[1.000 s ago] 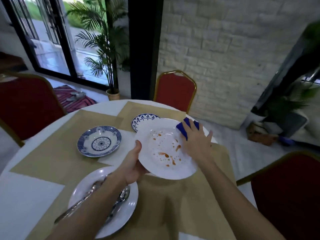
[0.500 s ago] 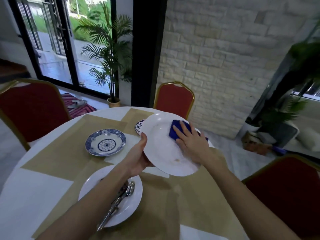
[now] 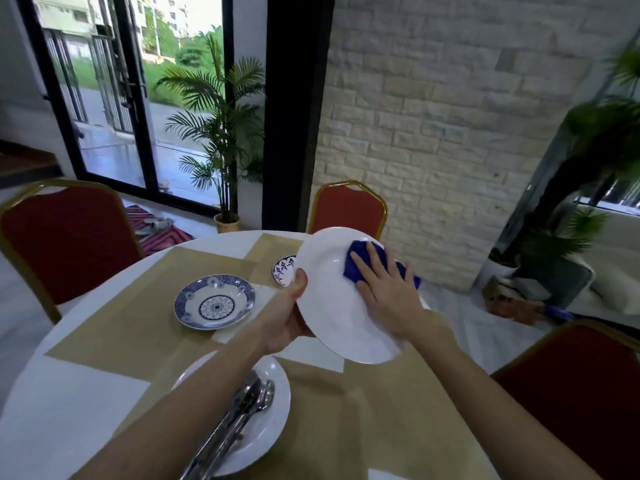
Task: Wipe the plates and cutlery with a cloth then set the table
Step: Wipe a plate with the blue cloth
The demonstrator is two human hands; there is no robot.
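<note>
At 6 o'clock on the table (image 3: 62,420), closest to me, the near plate (image 3: 273,424) carries the cutlery (image 3: 242,410). It lies lengthwise and is partly hidden under my left forearm. Just past it, lifted off the table and tilted toward me, is the held plate (image 3: 329,306). My left grip (image 3: 282,318) clasps its rim at 9 o'clock, thumb on the front edge and fingers behind. My right grip (image 3: 388,292) lies flat with straight fingers, pressing the blue cloth (image 3: 360,259) against the plate's face near 1 o'clock. The face looks clean. At 10 o'clock a blue patterned plate (image 3: 214,303) rests on a tan mat (image 3: 138,320). At 12 o'clock a small patterned dish (image 3: 284,270) shows from behind the held plate. A red chair (image 3: 348,211) stands beyond it.
</note>
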